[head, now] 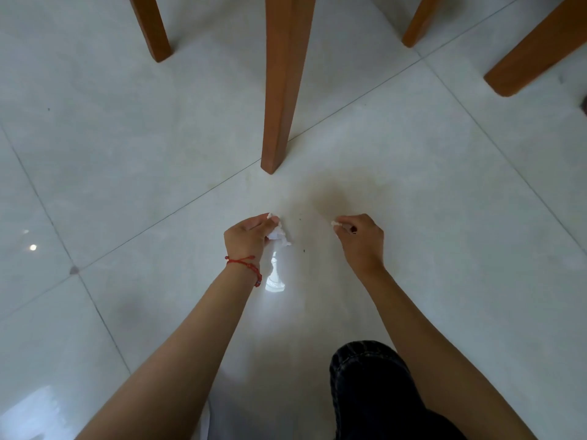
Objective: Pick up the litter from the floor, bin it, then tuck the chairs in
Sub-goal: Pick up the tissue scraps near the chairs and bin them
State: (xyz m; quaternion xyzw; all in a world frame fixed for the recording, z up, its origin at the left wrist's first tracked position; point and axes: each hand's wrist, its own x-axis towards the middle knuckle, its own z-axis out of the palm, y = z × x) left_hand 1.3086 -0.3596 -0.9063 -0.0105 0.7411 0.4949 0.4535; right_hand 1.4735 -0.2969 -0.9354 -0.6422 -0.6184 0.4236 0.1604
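Down at floor level: a person crouches over pale glossy floor tiles [127, 138], both bare arms reaching forward.
Left hand: the left hand [246, 238], with a red string bracelet [246, 265] on the wrist, has its fingers curled round a crumpled white tissue wad [278, 233], which pokes out past the fingertips at about 2 o'clock from the knuckles.
Right hand: the right hand [360, 238] pinches a small white paper scrap [334, 223] between thumb and fingertips, at 10 o'clock from the hand's middle.
Whether lifted: it cannot be told if either piece is clear of the floor or just touching it.
Handling: the litter looks feather-light, soft and easily torn; a loose pinch anywhere would likely hold it, but bunching each piece into the palm seems safer, since bits could shed or drift.
Leftovers: a few dark specks [301, 220] lie on the tile between the hands, too small to identify.
Edges: the nearest wooden leg [279, 90] stands at 12 o'clock, just beyond the left hand; more wooden legs [152, 27] stand at 10 o'clock and 2 o'clock, well apart from the hands.
Open room: bare floor spreads toward 9 and 3 o'clock; a dark-trousered knee [374, 392] sits at 5 o'clock, under the right forearm.
Progress: picking up appears under way; no bin is in view, and the chairs are not yet tucked.
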